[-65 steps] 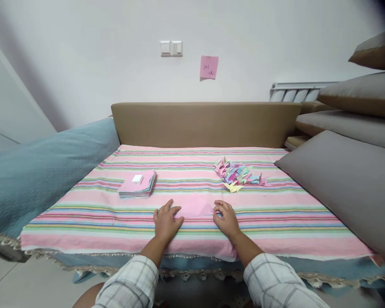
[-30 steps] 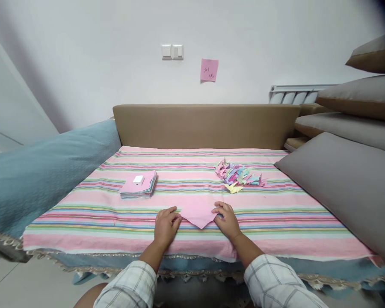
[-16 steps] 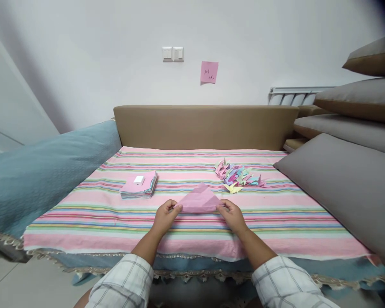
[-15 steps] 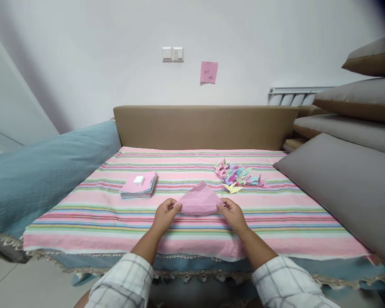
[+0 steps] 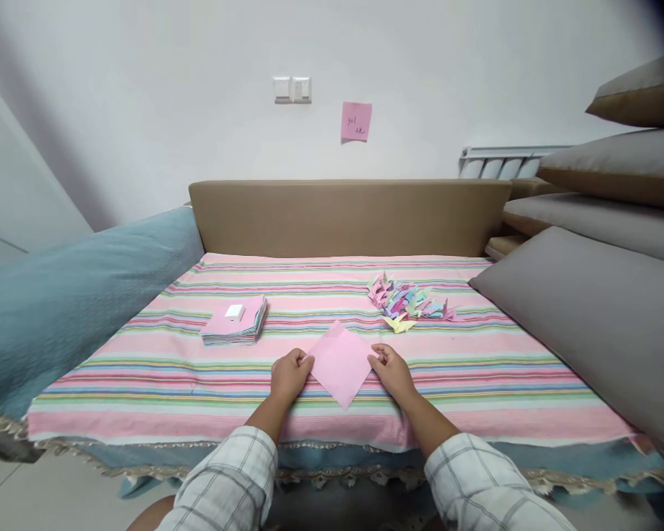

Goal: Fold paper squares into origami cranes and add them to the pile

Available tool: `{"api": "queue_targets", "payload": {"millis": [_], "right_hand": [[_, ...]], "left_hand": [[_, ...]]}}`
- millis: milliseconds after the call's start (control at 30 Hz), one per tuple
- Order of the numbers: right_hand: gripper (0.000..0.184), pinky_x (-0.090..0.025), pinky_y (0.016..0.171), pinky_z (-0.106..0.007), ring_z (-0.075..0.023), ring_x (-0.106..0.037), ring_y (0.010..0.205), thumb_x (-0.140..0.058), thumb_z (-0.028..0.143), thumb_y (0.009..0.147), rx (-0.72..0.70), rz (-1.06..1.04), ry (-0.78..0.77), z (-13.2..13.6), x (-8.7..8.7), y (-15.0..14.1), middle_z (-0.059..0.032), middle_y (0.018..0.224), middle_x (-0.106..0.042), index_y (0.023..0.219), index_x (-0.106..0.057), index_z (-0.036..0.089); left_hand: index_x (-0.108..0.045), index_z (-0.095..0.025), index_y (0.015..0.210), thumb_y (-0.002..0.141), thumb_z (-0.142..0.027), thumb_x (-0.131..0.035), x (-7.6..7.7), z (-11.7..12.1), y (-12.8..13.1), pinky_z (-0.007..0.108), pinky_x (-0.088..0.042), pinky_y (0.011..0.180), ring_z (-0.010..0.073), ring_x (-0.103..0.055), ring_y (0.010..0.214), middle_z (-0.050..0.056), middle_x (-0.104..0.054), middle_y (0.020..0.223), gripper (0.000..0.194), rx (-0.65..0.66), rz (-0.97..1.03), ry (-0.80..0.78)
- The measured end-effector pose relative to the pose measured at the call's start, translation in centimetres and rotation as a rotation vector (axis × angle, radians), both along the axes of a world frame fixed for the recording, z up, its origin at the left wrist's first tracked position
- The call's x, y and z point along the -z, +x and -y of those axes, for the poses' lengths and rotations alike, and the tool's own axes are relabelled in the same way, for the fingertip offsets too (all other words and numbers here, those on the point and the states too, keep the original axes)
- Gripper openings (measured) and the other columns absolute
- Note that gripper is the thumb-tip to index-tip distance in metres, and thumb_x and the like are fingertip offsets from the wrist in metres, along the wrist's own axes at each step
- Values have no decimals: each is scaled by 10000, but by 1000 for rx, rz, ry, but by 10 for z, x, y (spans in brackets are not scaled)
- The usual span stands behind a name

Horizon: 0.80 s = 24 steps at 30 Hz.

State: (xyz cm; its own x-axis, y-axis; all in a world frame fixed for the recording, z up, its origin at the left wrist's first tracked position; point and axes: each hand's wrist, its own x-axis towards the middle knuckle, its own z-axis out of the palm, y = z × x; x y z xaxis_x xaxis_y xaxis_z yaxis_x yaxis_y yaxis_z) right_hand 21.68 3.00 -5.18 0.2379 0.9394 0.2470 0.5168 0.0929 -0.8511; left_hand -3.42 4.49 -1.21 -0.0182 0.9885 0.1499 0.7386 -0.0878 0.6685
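At lower centre, the left hand [image 5: 289, 377] pinches a corner of the pink sheet [image 5: 341, 366]; the right hand [image 5: 394, 372] curls at the opposite corner, grip unclear. The sheet is spread open, folding apparently early; folded paper shapes [image 5: 403, 301] seem finished right of centre, stacked sheets [image 5: 226, 326] remain at left.

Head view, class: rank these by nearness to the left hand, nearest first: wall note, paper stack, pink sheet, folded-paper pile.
1. Pink sheet, touching the left hand.
2. Paper stack, back left.
3. Folded-paper pile, back right.
4. Wall note, on the wall behind.
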Motion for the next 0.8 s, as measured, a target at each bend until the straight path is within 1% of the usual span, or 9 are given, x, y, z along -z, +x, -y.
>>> {"api": "queue_targets", "payload": {"millis": [100, 167, 267, 367, 467, 567, 667, 733, 800], "right_hand": [[311, -429, 868, -393, -243, -555, 970, -498, 354, 781, 52, 137, 175, 5, 4, -5, -85, 997, -626, 1021, -607, 190], [284, -371, 940, -414, -250, -496, 1067, -482, 325, 805, 31, 261, 251, 11, 3, -11, -99, 1094, -590, 1015, -619, 192], [236, -335, 947, -416, -239, -467, 1098, -488, 314, 829, -110, 436, 261, 19, -3, -21, -72, 1161, -566, 992, -645, 244], [268, -293, 968, -429, -249, -426, 1156, -497, 334, 841, -247, 570, 270, 24, -10, -30, -66, 1246, -533, 1061, -639, 274], [290, -261, 986, -445, -263, -385, 1200, -502, 352, 844, -265, 642, 235, 25, -12, -37, -57, 1314, -491, 1097, -629, 290], [302, -248, 993, -445, -260, -370, 1208, -491, 364, 854, -259, 676, 193, 25, -11, -38, -52, 1327, -481, 1119, -617, 294], [307, -249, 990, -440, -256, -372, 1202, -490, 366, 857, -258, 681, 175, 26, -9, -38, -53, 1317, -488, 1130, -611, 295], [302, -250, 988, -436, -252, -379, 1196, -494, 363, 855, -260, 674, 180, 26, -9, -38, -54, 1307, -495, 1125, -613, 292], [299, -249, 988, -432, -248, -383, 1191, -496, 359, 855, -259, 666, 192, 26, -8, -38, -53, 1298, -502, 1122, -613, 292]], "left_hand": [[-537, -217, 666, 780, -439, -472, 1, 1, 2, 242, -324, 593, 144, -516, 589, -43, -527, 549, 258, -15, -34, 11], [-541, -219, 671, 783, -444, -471, 1, 2, 2, 247, -330, 603, 149, -523, 597, -43, -526, 545, 261, -21, -40, 10], [-547, -220, 673, 786, -458, -465, 1, 3, 2, 255, -340, 616, 153, -525, 600, -41, -524, 545, 276, -27, -38, 14], [-555, -218, 682, 793, -464, -453, 1, 5, 2, 265, -353, 634, 156, -527, 604, -36, -542, 562, 288, -26, -43, 26], [-572, -217, 700, 802, -468, -440, 0, 7, 3, 285, -379, 682, 156, -534, 608, -35, -562, 568, 301, -19, -39, 42], [-594, -222, 741, 812, -467, -428, -2, 9, 4, 338, -386, 817, 156, -568, 636, -39, -596, 583, 304, 7, -23, 45], [-612, -250, 846, 809, -463, -448, -1, 12, 5, 424, -268, 1002, 169, -623, 779, -44, -674, 712, 272, 43, 13, 33], [-595, -281, 973, 801, -452, -473, 0, 13, 4, 462, -168, 1061, 180, -624, 916, -46, -706, 844, 271, 80, 47, 17], [-527, -302, 1122, 794, -438, -495, 1, 14, 2, 479, -107, 1082, 182, -598, 1020, -42, -708, 943, 357, 130, 83, -7]]}}
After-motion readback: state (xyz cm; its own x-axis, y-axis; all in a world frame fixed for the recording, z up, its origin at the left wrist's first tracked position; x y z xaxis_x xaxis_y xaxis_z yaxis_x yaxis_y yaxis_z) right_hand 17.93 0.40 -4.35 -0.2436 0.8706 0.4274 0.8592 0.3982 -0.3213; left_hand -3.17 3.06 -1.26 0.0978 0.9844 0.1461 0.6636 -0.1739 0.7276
